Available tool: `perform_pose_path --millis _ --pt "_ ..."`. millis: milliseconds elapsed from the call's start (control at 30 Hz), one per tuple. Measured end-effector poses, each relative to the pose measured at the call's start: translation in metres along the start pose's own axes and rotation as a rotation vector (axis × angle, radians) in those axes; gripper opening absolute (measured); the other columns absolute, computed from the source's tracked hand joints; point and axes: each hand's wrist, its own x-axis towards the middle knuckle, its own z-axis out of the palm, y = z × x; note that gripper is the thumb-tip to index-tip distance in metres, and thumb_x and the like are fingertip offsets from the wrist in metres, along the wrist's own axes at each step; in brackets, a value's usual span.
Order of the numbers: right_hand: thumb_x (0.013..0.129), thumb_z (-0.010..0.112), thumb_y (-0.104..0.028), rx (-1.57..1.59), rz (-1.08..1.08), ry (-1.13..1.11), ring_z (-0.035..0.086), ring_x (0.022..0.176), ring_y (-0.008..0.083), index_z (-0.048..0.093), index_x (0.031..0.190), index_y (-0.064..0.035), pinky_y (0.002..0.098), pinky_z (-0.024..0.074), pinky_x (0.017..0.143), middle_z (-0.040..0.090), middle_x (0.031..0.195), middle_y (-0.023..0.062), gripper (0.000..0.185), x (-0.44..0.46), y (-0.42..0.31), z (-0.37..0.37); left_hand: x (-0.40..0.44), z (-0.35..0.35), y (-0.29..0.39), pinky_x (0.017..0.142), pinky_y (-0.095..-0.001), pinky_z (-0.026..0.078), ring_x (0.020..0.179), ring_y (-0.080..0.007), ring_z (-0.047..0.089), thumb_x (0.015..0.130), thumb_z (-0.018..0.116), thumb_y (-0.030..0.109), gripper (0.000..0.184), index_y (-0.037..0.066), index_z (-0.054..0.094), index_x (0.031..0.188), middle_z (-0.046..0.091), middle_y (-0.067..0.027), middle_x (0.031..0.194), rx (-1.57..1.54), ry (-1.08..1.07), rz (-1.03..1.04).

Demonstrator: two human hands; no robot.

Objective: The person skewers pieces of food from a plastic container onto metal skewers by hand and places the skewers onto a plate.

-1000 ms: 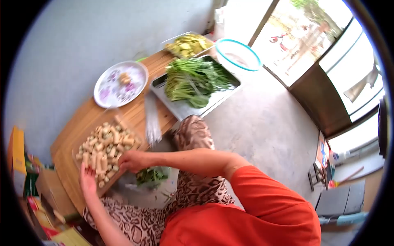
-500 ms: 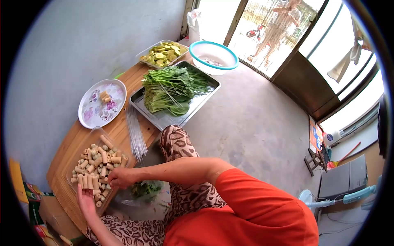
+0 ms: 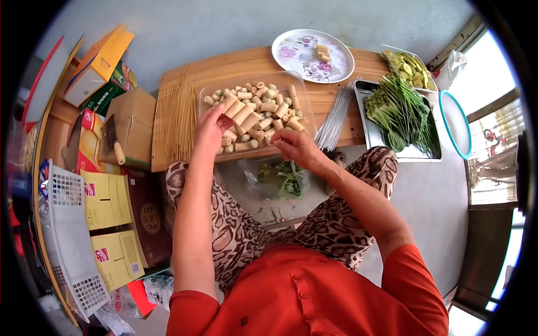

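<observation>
A clear plastic tub [image 3: 305,84] on the wooden table is heaped with short tan roll pieces [image 3: 269,106], some with pale green filling at the ends. Over its left side, my left hand [image 3: 208,130] is closed on several tan roll pieces [image 3: 242,114] lined up side by side. My right hand [image 3: 300,147] is at the tub's near right edge, fingers pinched together. Anything thin between those fingers is too small to make out. Thin bamboo skewers [image 3: 175,120] lie left of the tub, and metal skewers [image 3: 335,120] lie to its right.
A floral plate [image 3: 286,59] with a few roll pieces stands behind. Greens [image 3: 400,115] fill a metal tray [image 3: 404,155]; sliced vegetables [image 3: 412,70] and a blue-rimmed basin [image 3: 468,147] are farther right. Boxes and a knife [image 3: 116,143] stand left. A bag of greens [image 3: 283,178] lies below the table.
My view has swung left, so the boxes and bamboo skewers now show. My left hand has lifted a row of roll pieces over the tub. My right hand has drawn away from it.
</observation>
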Motion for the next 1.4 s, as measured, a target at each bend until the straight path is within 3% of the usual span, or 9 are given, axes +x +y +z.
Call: perform_pose_path --millis 333,500,667,800,1067,1200,1400 --pt "0.092 0.052 -0.014 -0.015 0.002 0.066 0.048 0.053 0.0085 0.059 0.093 -0.0014 0.0264 0.0401 0.05 0.049 0.056 0.0013 0.014 0.003 -0.011 0.009 0.004 0.002 0.007 0.068 -0.0334 0.053 0.074 -0.015 0.058 0.084 0.066 0.034 0.031 0.006 0.06 0.097 0.058 -0.0027 0.08 -0.06 0.107 -0.02" --pt "0.093 0.052 -0.015 0.082 0.03 0.092 0.044 0.052 0.0072 0.058 0.092 -0.0017 0.0245 0.0365 0.048 0.047 0.057 -0.001 0.014 0.005 -0.004 -0.002 0.006 -0.006 0.003 0.077 -0.0355 0.051 0.086 -0.0214 0.059 0.088 0.059 0.04 0.045 0.003 0.054 0.113 0.06 -0.0086 0.095 -0.004 0.105 -0.017" --pt "0.094 0.053 -0.017 0.327 0.124 0.172 0.042 0.05 0.0044 0.061 0.092 -0.0043 0.02 0.0323 0.045 0.049 0.058 -0.0025 0.015 0.021 0.008 -0.051 -0.007 0.003 0.011 0.076 -0.0323 0.05 0.085 -0.0176 0.059 0.09 0.057 0.035 0.038 0.003 0.057 0.112 0.059 -0.0061 0.093 0.115 0.056 -0.003" --pt "0.093 0.055 -0.016 0.266 0.181 0.313 0.042 0.045 0.0053 0.063 0.092 -0.0029 0.0199 0.0306 0.04 0.052 0.057 -0.0007 0.016 0.037 0.002 -0.109 -0.013 0.009 0.016 0.073 -0.0295 0.05 0.082 -0.0151 0.059 0.092 0.054 0.029 0.032 0.003 0.058 0.111 0.059 -0.005 0.091 0.214 0.034 0.039" --pt "0.086 0.057 -0.01 0.272 0.255 0.539 0.04 0.039 0.0095 0.062 0.085 0.0024 0.0232 0.0302 0.036 0.052 0.055 0.0036 0.014 0.072 0.074 -0.206 -0.015 0.02 0.02 0.07 -0.025 0.049 0.079 -0.0123 0.06 0.093 0.053 0.024 0.025 0.004 0.06 0.107 0.06 -0.0032 0.09 0.317 -0.005 0.006" --pt "0.09 0.052 -0.01 0.242 0.398 0.641 0.037 0.038 0.009 0.059 0.091 0.0015 0.023 0.0258 0.034 0.051 0.057 0.0027 0.013 0.097 0.098 -0.227 -0.012 0.027 0.019 0.069 -0.0246 0.048 0.078 -0.0108 0.059 0.093 0.054 0.024 0.025 0.003 0.06 0.105 0.061 -0.0024 0.089 0.345 -0.063 -0.016" --pt "0.087 0.053 -0.01 0.143 0.495 0.761 0.036 0.035 0.0106 0.06 0.088 0.0006 0.0257 0.0269 0.032 0.053 0.056 0.0046 0.012 0.141 0.131 -0.247 -0.012 0.036 0.019 0.07 -0.0228 0.048 0.078 -0.0093 0.058 0.093 0.054 0.023 0.025 0.002 0.06 0.106 0.061 -0.0027 0.09 0.385 -0.134 -0.027"
